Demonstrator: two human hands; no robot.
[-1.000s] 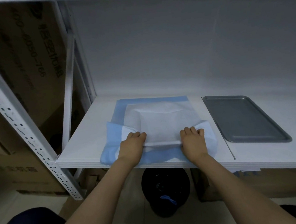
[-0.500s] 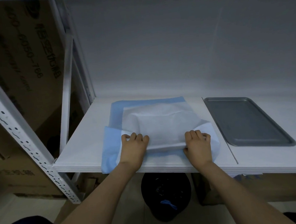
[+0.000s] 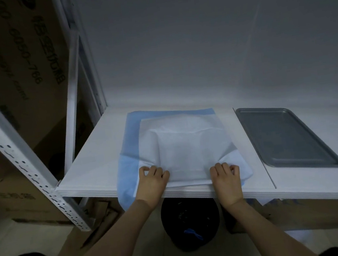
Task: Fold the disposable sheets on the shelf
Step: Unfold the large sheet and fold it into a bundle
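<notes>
A disposable sheet [image 3: 183, 145], white on top with a blue border, lies partly folded on the white shelf [image 3: 96, 162]. Its near part is doubled back and a blue corner hangs over the front edge at the left. My left hand [image 3: 152, 181] grips the near folded edge at its left end, fingers curled into the material. At the right end of that edge, my right hand [image 3: 226, 176] grips it the same way. Both hands sit at the shelf's front edge.
A grey metal tray [image 3: 285, 136] lies on the shelf to the right of the sheet. A perforated white upright [image 3: 21, 162] stands at the left, with cardboard boxes [image 3: 11, 67] behind. A black bin [image 3: 190, 221] stands on the floor below the shelf.
Both hands have drawn the folded edge toward the front of the shelf, and their fingers have curled tighter into the sheet. The sheet's near part now bunches at both hands.
</notes>
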